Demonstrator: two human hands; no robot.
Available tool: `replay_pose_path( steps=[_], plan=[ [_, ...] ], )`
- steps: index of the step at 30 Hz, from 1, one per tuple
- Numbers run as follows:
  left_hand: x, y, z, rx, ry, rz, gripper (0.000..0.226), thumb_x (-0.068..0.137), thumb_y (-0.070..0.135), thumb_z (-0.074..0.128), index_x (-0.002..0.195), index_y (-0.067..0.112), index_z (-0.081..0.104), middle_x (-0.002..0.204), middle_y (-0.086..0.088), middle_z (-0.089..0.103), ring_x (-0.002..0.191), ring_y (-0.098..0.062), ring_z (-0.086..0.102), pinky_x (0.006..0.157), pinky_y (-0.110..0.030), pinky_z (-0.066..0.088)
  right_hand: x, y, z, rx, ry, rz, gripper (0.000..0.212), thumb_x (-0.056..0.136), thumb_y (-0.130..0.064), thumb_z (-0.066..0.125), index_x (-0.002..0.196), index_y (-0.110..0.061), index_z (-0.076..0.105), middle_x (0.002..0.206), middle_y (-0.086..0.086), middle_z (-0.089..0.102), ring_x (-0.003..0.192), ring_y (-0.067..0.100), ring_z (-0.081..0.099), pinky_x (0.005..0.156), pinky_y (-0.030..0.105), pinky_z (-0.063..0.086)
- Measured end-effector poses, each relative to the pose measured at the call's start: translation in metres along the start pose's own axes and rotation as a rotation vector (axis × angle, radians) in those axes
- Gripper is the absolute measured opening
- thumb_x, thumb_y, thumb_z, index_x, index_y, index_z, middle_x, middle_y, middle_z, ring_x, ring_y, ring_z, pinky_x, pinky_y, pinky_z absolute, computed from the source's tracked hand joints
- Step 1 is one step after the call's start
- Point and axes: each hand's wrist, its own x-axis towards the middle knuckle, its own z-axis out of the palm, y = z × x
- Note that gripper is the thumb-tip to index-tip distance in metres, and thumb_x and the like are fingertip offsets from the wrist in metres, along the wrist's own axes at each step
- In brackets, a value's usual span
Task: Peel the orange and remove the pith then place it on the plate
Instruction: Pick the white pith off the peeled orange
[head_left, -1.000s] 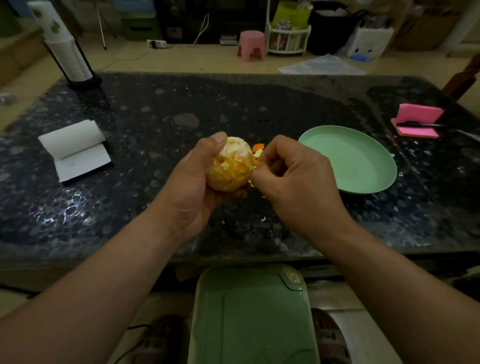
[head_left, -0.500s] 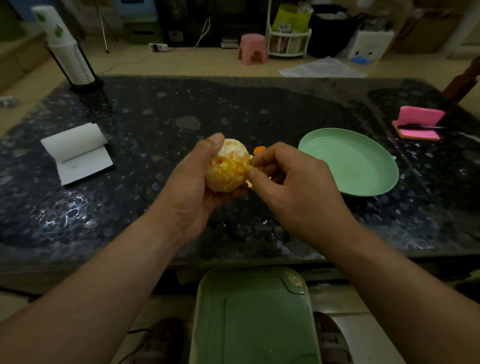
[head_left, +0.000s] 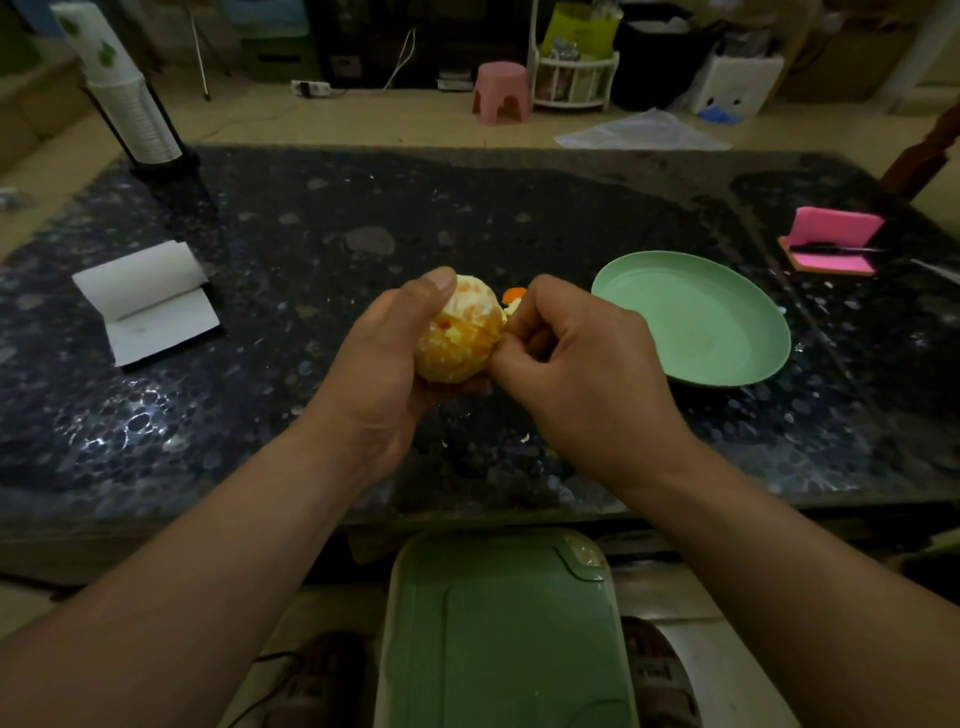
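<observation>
Right hand (head_left: 582, 374) curled tighter — pinching orange (head_left: 460, 338) held by left hand (head_left: 374, 374).

Your right hand (head_left: 587, 364) shifts in a touch closer, fingers curling tighter, thumb dropping lower against the orange (head_left: 457, 332) on its right side.

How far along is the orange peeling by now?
Done: the peel looks off the orange, gripped by the left hand. In hand: the right hand pinches at its side, apparently picking pith; pale patches show on it. Left: finish that, then set it on the green plate, which holds nothing.
</observation>
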Motion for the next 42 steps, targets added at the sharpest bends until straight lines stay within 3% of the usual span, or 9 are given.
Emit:
replay_pose_path(
  steps=[3, 6, 11, 14, 17, 21, 30, 36, 42],
  plan=[
    [-0.001, 0.003, 0.001, -0.046, 0.002, -0.044, 0.043, 0.103, 0.044, 0.058, 0.128, 0.010, 0.067, 0.116, -0.015, 0.075, 0.100, -0.028, 0.071, 0.089, -0.049, 0.060, 0.000, -0.002, -0.002, 0.063, -0.001, 0.021, 0.023, 0.091, -0.019, 0.073, 0.074, -0.022, 0.057, 0.060, -0.007, 0.056, 0.055, 0.010, 0.052, 0.051, 0.031, 0.047],
    [-0.002, 0.006, 0.000, -0.112, 0.008, -0.071, 0.032, 0.104, 0.043, 0.054, 0.112, 0.017, 0.070, 0.099, -0.008, 0.079, 0.088, -0.024, 0.072, 0.073, -0.038, 0.061, 0.002, 0.000, -0.003, 0.093, 0.010, 0.054, 0.021, 0.090, -0.018, 0.073, 0.075, -0.022, 0.059, 0.060, -0.008, 0.057, 0.055, 0.008, 0.053, 0.050, 0.019, 0.039],
    [-0.002, 0.010, -0.005, -0.182, 0.007, -0.145, 0.048, 0.101, 0.050, 0.058, 0.127, 0.011, 0.068, 0.106, -0.017, 0.077, 0.081, -0.032, 0.072, 0.059, -0.032, 0.062, 0.005, 0.011, 0.000, 0.059, -0.072, 0.136, 0.014, 0.104, -0.025, 0.062, 0.096, -0.028, 0.073, 0.073, -0.006, 0.070, 0.062, 0.010, 0.061, 0.055, 0.035, 0.050],
    [-0.001, 0.009, -0.007, -0.187, -0.004, -0.137, 0.036, 0.103, 0.047, 0.056, 0.115, 0.016, 0.071, 0.105, -0.015, 0.077, 0.084, -0.030, 0.072, 0.060, -0.032, 0.061, 0.004, 0.007, 0.000, 0.094, -0.064, 0.116, 0.012, 0.104, -0.025, 0.064, 0.106, -0.029, 0.075, 0.084, -0.009, 0.074, 0.069, 0.007, 0.066, 0.060, 0.030, 0.054],
    [0.001, 0.007, -0.008, -0.165, -0.015, -0.107, 0.033, 0.104, 0.046, 0.054, 0.111, 0.018, 0.071, 0.106, -0.010, 0.077, 0.093, -0.025, 0.071, 0.065, -0.032, 0.061, 0.003, -0.001, 0.000, 0.120, -0.055, 0.076, 0.005, 0.100, -0.034, 0.071, 0.100, -0.029, 0.074, 0.085, -0.014, 0.072, 0.075, 0.006, 0.068, 0.065, 0.023, 0.055],
    [0.003, 0.005, -0.006, -0.082, 0.008, -0.087, 0.038, 0.103, 0.047, 0.057, 0.119, 0.015, 0.070, 0.112, -0.011, 0.077, 0.093, -0.023, 0.074, 0.070, -0.035, 0.064, 0.002, 0.002, 0.000, 0.019, -0.025, -0.037, 0.009, 0.100, -0.035, 0.072, 0.103, -0.027, 0.074, 0.090, -0.014, 0.073, 0.075, 0.006, 0.068, 0.069, 0.034, 0.059],
    [0.010, -0.002, -0.011, 0.083, 0.091, -0.079, 0.056, 0.098, 0.054, 0.065, 0.132, 0.010, 0.064, 0.122, -0.017, 0.074, 0.088, -0.022, 0.076, 0.067, -0.034, 0.061, 0.005, 0.007, 0.003, -0.359, -0.016, -0.350, 0.010, 0.100, -0.029, 0.071, 0.096, -0.021, 0.074, 0.082, -0.003, 0.073, 0.069, 0.020, 0.067, 0.057, 0.036, 0.051],
    [0.011, -0.004, -0.013, 0.116, 0.111, -0.096, 0.056, 0.098, 0.054, 0.066, 0.131, 0.009, 0.064, 0.119, -0.018, 0.075, 0.084, -0.021, 0.075, 0.066, -0.035, 0.060, 0.007, 0.009, 0.010, -0.422, -0.057, -0.374, 0.012, 0.100, -0.025, 0.069, 0.089, -0.020, 0.069, 0.076, -0.001, 0.068, 0.061, 0.023, 0.061, 0.053, 0.042, 0.053],
    [0.010, -0.003, -0.013, 0.160, 0.108, -0.088, 0.053, 0.099, 0.053, 0.065, 0.129, 0.010, 0.066, 0.122, -0.018, 0.073, 0.094, -0.024, 0.074, 0.067, -0.035, 0.061, 0.006, 0.007, 0.012, -0.357, -0.046, -0.353, 0.015, 0.097, -0.030, 0.063, 0.087, -0.020, 0.068, 0.074, -0.003, 0.067, 0.062, 0.020, 0.060, 0.053, 0.040, 0.051]
  ],
)
